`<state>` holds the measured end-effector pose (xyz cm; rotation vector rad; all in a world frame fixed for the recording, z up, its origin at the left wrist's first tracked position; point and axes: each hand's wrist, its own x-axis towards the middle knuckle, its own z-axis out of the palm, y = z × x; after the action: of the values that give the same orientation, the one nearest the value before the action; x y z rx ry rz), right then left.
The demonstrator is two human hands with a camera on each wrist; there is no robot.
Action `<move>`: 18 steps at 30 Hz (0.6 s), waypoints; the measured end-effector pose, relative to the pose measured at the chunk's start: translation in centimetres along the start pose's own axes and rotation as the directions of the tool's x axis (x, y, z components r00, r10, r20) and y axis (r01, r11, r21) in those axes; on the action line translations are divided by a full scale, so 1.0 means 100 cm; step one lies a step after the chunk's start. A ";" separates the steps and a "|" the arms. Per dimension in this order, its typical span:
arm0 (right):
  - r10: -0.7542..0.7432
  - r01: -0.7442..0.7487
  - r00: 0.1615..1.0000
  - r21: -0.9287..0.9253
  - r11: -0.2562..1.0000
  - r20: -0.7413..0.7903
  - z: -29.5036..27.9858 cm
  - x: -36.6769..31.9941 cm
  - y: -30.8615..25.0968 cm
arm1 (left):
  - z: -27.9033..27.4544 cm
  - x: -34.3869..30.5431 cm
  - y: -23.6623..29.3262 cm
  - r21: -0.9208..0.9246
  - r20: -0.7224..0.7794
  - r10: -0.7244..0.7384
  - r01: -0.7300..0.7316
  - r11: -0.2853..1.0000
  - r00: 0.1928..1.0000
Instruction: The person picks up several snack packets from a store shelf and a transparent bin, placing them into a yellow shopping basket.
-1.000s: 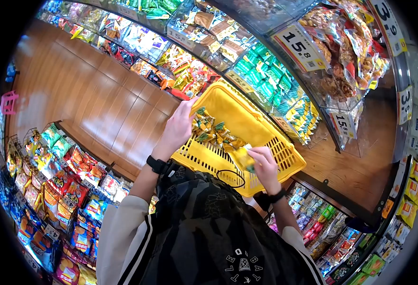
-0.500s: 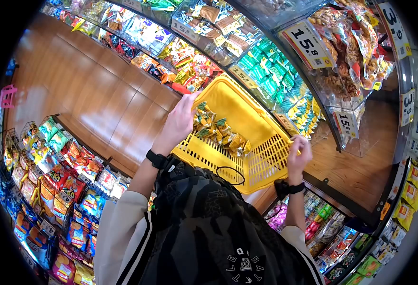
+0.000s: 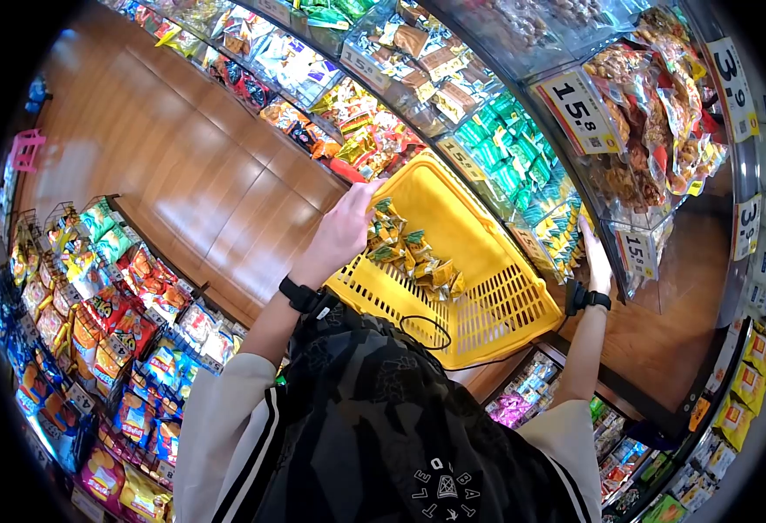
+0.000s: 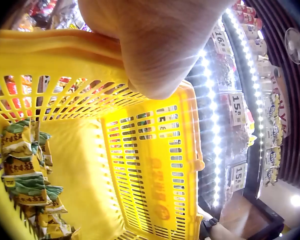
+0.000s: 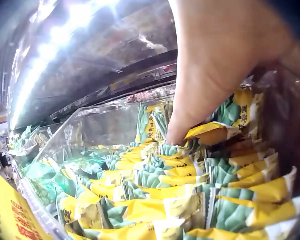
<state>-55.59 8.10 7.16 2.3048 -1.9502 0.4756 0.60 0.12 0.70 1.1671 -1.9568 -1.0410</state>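
Note:
My left hand (image 3: 341, 234) grips the rim of a yellow shopping basket (image 3: 453, 200) at its left end; the left wrist view shows the heel of that hand (image 4: 155, 50) over the rim. Several small yellow-and-green snack packets (image 3: 411, 257) lie in the basket's left part. My right hand (image 3: 598, 261) reaches past the basket's right end into a shelf bin of matching packets (image 3: 553, 235). Up close in the right wrist view, the thumb (image 5: 190, 110) points down among the packets (image 5: 145, 192), its tip right beside one yellow packet (image 5: 212, 132). The other fingers are mostly hidden there.
Clear bins of green packets (image 3: 505, 144) and other snacks run along the shelf beyond the basket. Price cards (image 3: 579, 113) hang at the upper right. A rack of chip bags (image 3: 130, 340) stands left, across the wooden floor (image 3: 191, 174). A person (image 5: 3, 155) stands far off.
My right hand put a yellow packet into the basket, passed the basket's right end, and now reaches into the shelf bin. The left hand keeps its grip on the rim.

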 end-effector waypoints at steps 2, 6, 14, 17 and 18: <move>0.199 -0.249 0.965 0.359 0.899 0.172 0.000 -0.001 -0.009 | -0.001 0.001 0.002 -0.009 0.018 -0.015 0.015 1.000 1.000; 0.636 -0.593 0.729 -0.232 0.771 0.251 -0.016 0.048 -0.078 | 0.000 0.001 0.002 -0.009 0.015 -0.022 0.022 1.000 1.000; 0.362 -0.161 0.866 -0.492 0.855 0.345 0.005 0.023 -0.009 | -0.001 0.001 0.003 -0.016 0.041 -0.045 0.046 0.999 0.998; 0.458 -0.376 0.871 -0.361 0.853 0.176 0.010 0.017 -0.011 | -0.001 0.002 0.003 -0.021 0.041 -0.035 0.035 0.999 0.999; 0.459 -0.376 0.871 -0.361 0.853 0.176 0.004 0.026 -0.022 | -0.001 0.002 0.003 -0.021 0.042 -0.035 0.036 0.999 0.998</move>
<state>-53.04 5.93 7.84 1.8100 -2.4544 -0.1263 0.50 -0.04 1.00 1.1808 -1.9588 -1.1108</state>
